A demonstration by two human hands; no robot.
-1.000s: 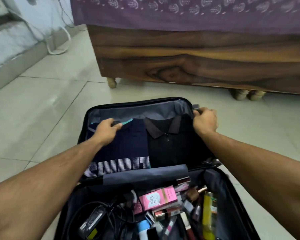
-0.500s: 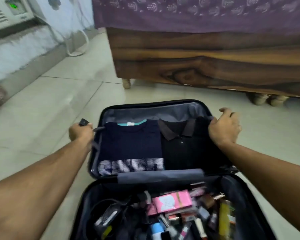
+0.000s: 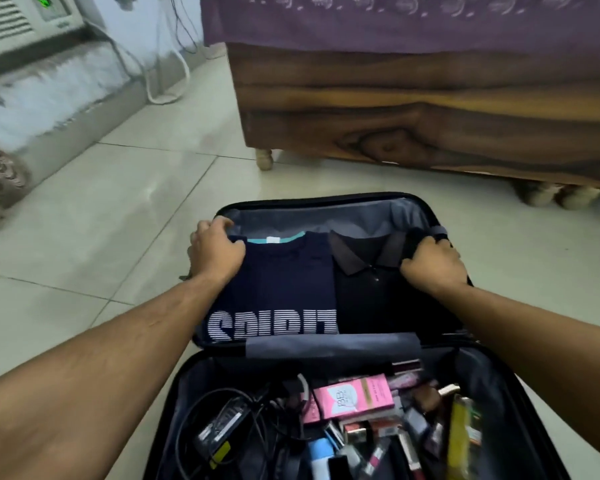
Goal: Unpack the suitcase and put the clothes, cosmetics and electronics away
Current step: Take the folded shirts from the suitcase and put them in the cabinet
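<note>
Suitcase [image 3: 326, 348]: lies open on the floor under both my arms.
Clothes: navy shirt [image 3: 284, 282] and black polo [image 3: 371, 292] folded between my hands, in the far half.
Left hand [image 3: 215, 252]: fingers curled over the navy shirt's outer edge, I judge to lift.
Right hand [image 3: 433, 261]: gripping the polo's outer edge likewise.
Cosmetics [image 3: 357, 396], charger [image 3: 219, 427]: nearer me, untouched.

Glossy pale tiled floor [image 3: 125, 188]. Wooden bed frame [image 3: 413, 112] upper right under purple patterned cover [image 3: 395, 22]. White air conditioner [image 3: 18, 19] upper left; white cable [image 3: 174, 74] beside it.
</note>
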